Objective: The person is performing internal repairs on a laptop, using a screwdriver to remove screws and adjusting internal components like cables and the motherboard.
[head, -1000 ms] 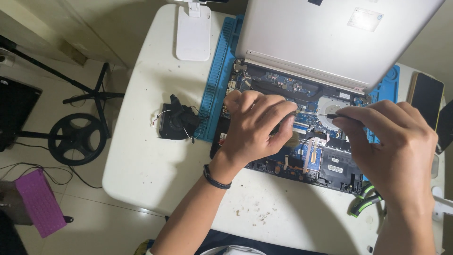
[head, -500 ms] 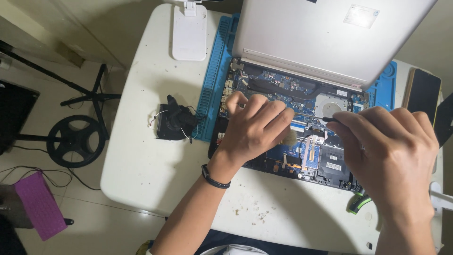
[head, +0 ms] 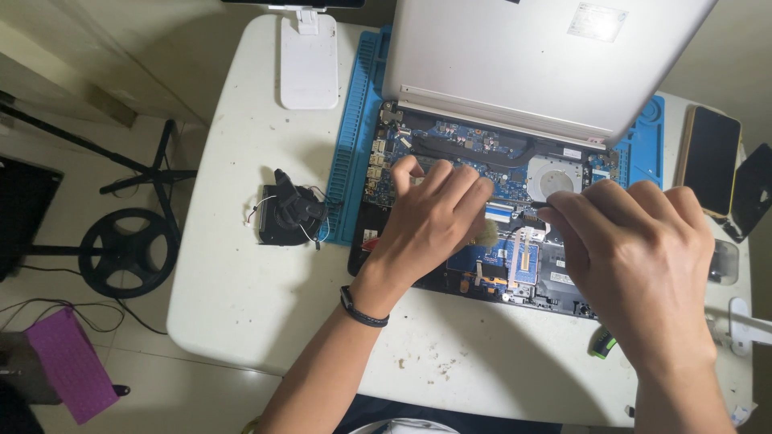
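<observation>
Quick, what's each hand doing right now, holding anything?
Left hand: fingers curled, resting on the opened laptop; no held thing visible.
Right hand: pinching a thin dark tool.

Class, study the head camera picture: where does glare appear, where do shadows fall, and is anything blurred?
Head view: glare on the laptop lid's sticker; soft shadow under the left hand and right hand on the white table; circuit board sharp, no evident blur.

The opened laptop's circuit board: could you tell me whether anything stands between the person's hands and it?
Nothing visible does. The left hand rests directly on the circuit board, and the right hand hovers over its right part, holding a thin dark tool whose tip is at the board. The raised lid stands behind.
</observation>
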